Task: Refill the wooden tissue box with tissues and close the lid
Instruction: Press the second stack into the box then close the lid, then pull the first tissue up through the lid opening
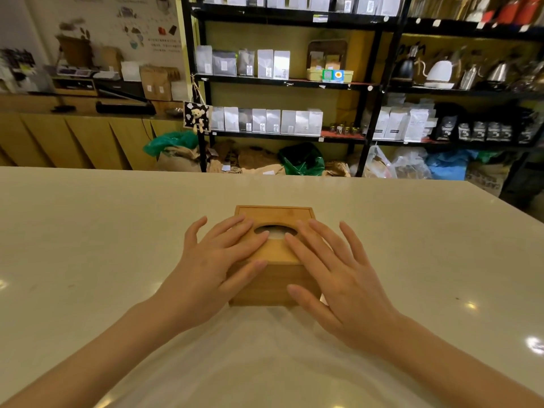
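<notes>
Bamboo tissue box (273, 285), oval-slot lid (276, 214); left hand (212, 260) & right hand (332, 275) flat, grip open

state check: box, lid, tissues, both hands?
wooden tissue box: upright on the table, between the hands
lid: on the box; looks slid short of the far end, oval slot facing up
tissues: white, seen inside through the slot, none pulled out
left hand: flat, fingers spread on the lid, gripping nothing
right hand: flat, fingers spread on the lid, gripping nothing

Wooden tissue box (273, 282), lid (276, 213) on, upright on counter (88, 231)
</notes>
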### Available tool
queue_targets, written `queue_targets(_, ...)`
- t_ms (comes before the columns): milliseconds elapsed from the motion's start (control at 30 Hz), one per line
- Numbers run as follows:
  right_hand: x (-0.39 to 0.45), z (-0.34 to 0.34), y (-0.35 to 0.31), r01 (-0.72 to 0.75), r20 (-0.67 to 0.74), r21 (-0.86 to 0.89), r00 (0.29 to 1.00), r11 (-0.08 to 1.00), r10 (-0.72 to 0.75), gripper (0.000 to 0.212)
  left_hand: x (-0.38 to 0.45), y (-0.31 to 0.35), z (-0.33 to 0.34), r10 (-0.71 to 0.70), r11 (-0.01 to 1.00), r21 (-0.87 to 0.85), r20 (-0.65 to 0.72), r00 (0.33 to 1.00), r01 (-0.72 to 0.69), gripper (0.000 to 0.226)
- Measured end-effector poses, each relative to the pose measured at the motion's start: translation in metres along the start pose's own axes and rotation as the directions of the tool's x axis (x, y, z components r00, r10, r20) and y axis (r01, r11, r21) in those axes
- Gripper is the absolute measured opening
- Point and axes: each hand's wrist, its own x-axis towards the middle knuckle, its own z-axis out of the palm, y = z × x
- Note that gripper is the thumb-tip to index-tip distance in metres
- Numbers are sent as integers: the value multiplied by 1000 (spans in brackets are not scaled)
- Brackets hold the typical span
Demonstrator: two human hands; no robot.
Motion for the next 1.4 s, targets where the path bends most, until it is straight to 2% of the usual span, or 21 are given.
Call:
queue_targets(300,2,1,-1,-3,-61,45,998,999,6,54,-4,-3,2,19,997,-69,-22,1000,-20,52)
queue_targets(467,6,-6,5,39,-33,71,999,997,-36,52,-5,-11,-4,68,996,-59,-6,998,-69,51)
queue_targets(533,13,-12,10,46,-35,137,999,990,-41,48,0,-14,-9,65,994,-88,-16,998,-67,46)
queue_targets(600,25,-20,15,5,-44,277,999,961,7,42,10,-16,-13,18,990,-139,-40,999,-23,40)
queue_targets(667,43,-25,21,-56,-19,406,997,912,70,37,21,-18,-15,-18,994,-112,0,1000,17,49)
queue_targets(733,64,-27,28,-86,55,437,996,895,69,31,31,-20,-12,-72,996,-49,111,991,78,66)
queue_targets(867,97,-29,36,-79,304,445,950,892,-67,20,42,-24,-4,-107,994,23,277,955,105,101)
queue_targets(1000,117,-24,33,56,434,321,879,946,-199,19,44,-31,-5,-98,995,43,370,924,89,104)
queue_targets(1133,127,-17,22,191,442,169,862,967,-248,24,43,-34,-6,-64,998,6,365,929,66,98)
queue_targets(1400,125,-17,14,173,426,112,881,979,-204,23,44,-41,-10,-30,997,-51,397,917,54,90)
